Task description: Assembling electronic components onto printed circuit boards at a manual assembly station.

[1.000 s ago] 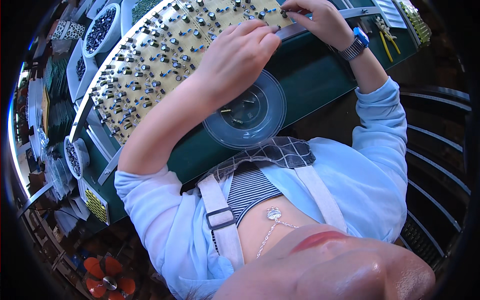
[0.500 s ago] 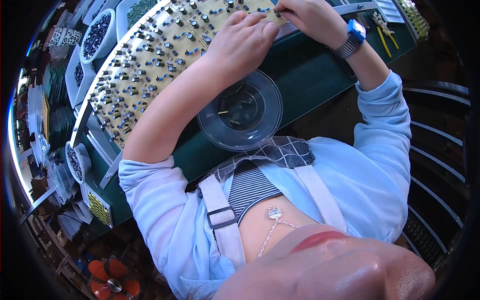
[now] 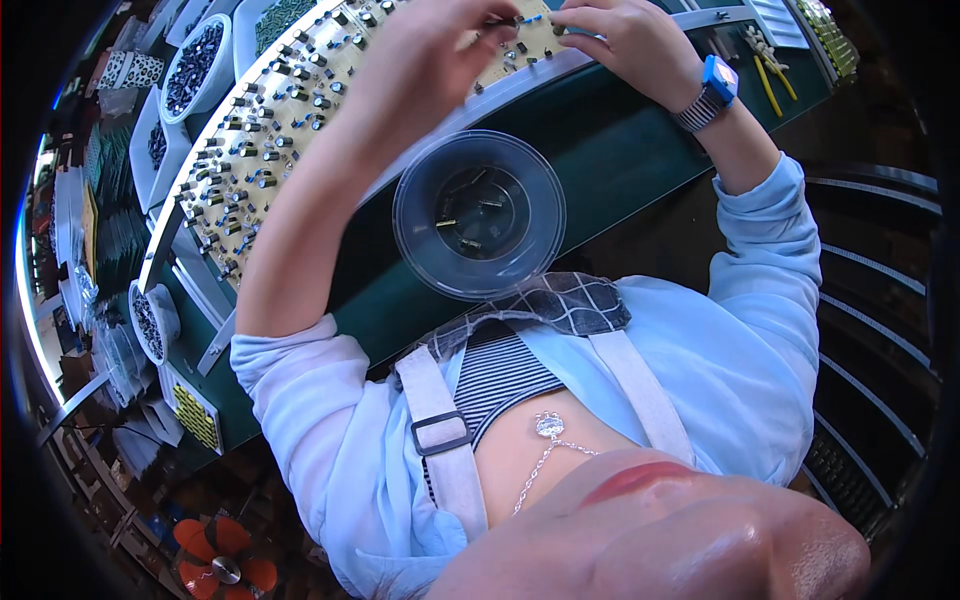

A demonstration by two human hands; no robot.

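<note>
My right hand (image 3: 635, 45), with a blue watch on its wrist, is at the far edge of the view, by the right end of a tan circuit board (image 3: 240, 200). Its thumb and forefinger close around a small dark capacitor (image 3: 557, 30) at the board. Over the board's middle, my left hand (image 3: 430, 60) is raised and smeared by motion. Its fingertips come near a small blue component (image 3: 530, 20), and what they hold, if anything, cannot be made out. Rows of upright capacitors and blue parts cover the board.
A clear round plastic tub (image 3: 480, 275) with a few small pieces stands at the table's near edge. White bins of dark parts (image 3: 195, 70) sit on the left, with a smaller tub (image 3: 150, 320) below. Yellow-handled pliers (image 3: 770, 85) lie at right. A pale rail (image 3: 420, 150) borders the board.
My left hand has moved left and farther up, uncovering the rail and the tub's far rim. My right hand has shifted slightly right, its fingers still at the board's right end.
</note>
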